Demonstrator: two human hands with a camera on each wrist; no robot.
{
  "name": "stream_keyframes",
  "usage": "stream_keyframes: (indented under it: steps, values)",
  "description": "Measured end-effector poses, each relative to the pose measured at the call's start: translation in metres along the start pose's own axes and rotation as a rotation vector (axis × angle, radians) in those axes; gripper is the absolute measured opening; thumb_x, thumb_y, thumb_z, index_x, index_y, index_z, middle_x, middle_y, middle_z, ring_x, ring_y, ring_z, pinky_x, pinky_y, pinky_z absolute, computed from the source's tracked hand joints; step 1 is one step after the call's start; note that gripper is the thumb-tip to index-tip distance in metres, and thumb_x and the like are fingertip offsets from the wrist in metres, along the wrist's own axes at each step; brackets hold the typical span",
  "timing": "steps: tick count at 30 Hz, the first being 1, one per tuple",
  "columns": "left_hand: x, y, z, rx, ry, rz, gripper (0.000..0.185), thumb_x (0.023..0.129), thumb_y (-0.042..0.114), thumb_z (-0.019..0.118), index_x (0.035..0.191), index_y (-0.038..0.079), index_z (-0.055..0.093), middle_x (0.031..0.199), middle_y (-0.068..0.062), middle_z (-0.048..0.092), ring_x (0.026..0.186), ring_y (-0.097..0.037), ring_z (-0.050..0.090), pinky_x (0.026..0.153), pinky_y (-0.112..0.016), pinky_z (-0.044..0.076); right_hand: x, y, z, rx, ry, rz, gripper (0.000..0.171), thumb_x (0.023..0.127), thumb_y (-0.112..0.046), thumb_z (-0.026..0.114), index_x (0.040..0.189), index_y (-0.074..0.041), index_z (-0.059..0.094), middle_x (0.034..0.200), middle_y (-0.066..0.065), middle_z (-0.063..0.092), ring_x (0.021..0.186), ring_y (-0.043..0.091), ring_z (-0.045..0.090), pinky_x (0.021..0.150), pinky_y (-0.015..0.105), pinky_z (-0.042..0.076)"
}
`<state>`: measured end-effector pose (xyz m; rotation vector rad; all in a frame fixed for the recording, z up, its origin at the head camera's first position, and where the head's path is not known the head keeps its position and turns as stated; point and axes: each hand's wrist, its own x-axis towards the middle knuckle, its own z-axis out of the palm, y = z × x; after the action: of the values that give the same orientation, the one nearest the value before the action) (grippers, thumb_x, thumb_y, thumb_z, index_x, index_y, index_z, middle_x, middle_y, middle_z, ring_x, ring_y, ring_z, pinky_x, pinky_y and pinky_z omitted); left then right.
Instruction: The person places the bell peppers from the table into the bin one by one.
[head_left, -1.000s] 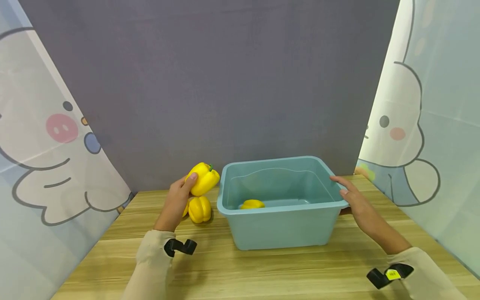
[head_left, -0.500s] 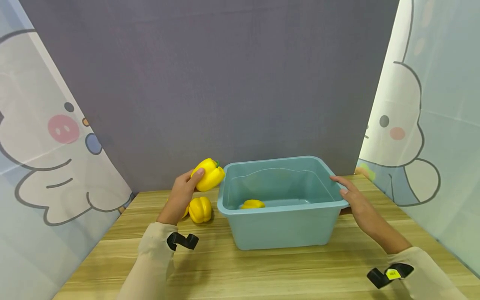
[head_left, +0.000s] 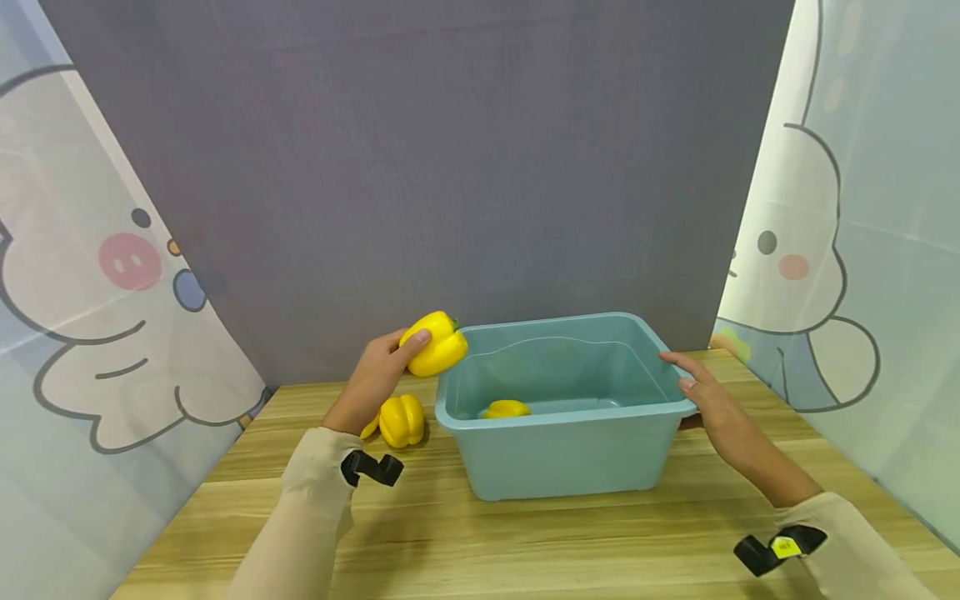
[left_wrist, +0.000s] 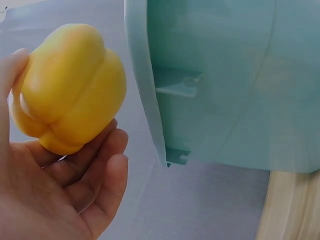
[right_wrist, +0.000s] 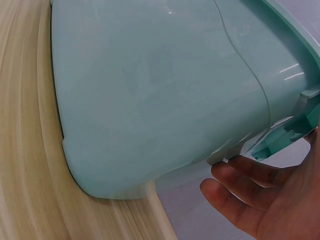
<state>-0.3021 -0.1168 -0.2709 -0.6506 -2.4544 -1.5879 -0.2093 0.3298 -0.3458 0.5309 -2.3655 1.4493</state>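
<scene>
just above the left rim of the tub, i see the glossy yellow bell pepper (head_left: 437,343) held up off the table, its green stem end pointing toward the tub. my left hand (head_left: 377,377) has it cradled, thumb on top and fingers curled beneath; the left wrist view shows the pepper (left_wrist: 67,87) seated against the fingers (left_wrist: 102,175), close to the tub's outer lip. the light teal rectangular plastic tub (head_left: 570,450) stands on the pale wooden table (head_left: 480,542). inside it, near the front left of the floor, lies a second yellow pepper (head_left: 506,409). another yellow bell pepper (head_left: 401,419) rests on the table just left of the tub, below the held one. my right hand (head_left: 705,392) holds the tub's right rim, thumb over the lip and fingers (right_wrist: 240,180) hooked under it.
</scene>
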Motion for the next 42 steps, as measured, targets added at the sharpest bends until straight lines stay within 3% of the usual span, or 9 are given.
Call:
stream_keyframes:
  steps: [4,11,23,30,38,42]
  values:
    - [0.004,0.004,0.002,0.032,-0.051,0.0,0.054,0.095,0.064,0.055,0.105,0.012,0.067,0.096,-0.01,0.062,0.091,-0.028,0.055,0.086,-0.043,0.045,0.0,0.0,0.0,-0.002,0.001,0.002,0.05,0.11,-0.025,0.026,0.154,-0.003,0.025,0.153,0.028,0.024,0.102,0.009,0.056,0.068,0.036,0.056]
    - [0.01,0.011,0.007,0.048,-0.12,-0.007,0.056,0.092,0.065,0.059,0.119,0.016,0.068,0.106,-0.004,0.068,0.099,-0.024,0.062,0.092,-0.046,0.05,0.0,0.0,0.0,-0.022,0.004,-0.01,0.049,0.11,-0.024,0.026,0.155,-0.004,0.025,0.154,0.027,0.024,0.104,0.01,0.056,0.068,0.036,0.056]
    - [0.024,0.03,0.015,0.173,-0.254,0.002,0.053,0.091,0.066,0.06,0.112,0.018,0.07,0.1,-0.004,0.068,0.092,-0.024,0.062,0.083,-0.041,0.052,0.0,-0.001,0.0,-0.017,0.001,-0.006,0.049,0.11,-0.025,0.026,0.154,-0.003,0.025,0.153,0.028,0.024,0.103,0.012,0.056,0.067,0.037,0.055]
    - [0.036,0.045,0.018,0.267,-0.301,-0.037,0.051,0.09,0.064,0.062,0.104,0.016,0.071,0.092,-0.005,0.065,0.088,-0.024,0.055,0.08,-0.04,0.044,0.001,-0.001,0.0,-0.001,-0.007,0.004,0.05,0.11,-0.026,0.027,0.154,-0.002,0.024,0.153,0.028,0.023,0.102,0.016,0.057,0.068,0.038,0.055]
    - [0.044,0.057,0.021,0.266,-0.367,-0.051,0.05,0.088,0.065,0.064,0.102,0.018,0.073,0.095,-0.004,0.067,0.094,-0.024,0.057,0.087,-0.044,0.046,0.002,-0.001,0.0,0.012,-0.012,-0.005,0.049,0.11,-0.024,0.027,0.154,-0.002,0.023,0.155,0.028,0.019,0.104,0.007,0.054,0.067,0.037,0.056]
    - [0.047,0.062,0.024,0.262,-0.405,-0.066,0.054,0.085,0.068,0.064,0.096,0.016,0.072,0.086,-0.005,0.063,0.09,-0.03,0.057,0.082,-0.042,0.046,0.002,-0.001,0.0,0.014,-0.011,0.001,0.05,0.11,-0.025,0.027,0.154,-0.002,0.023,0.155,0.027,0.019,0.103,0.004,0.053,0.068,0.037,0.056]
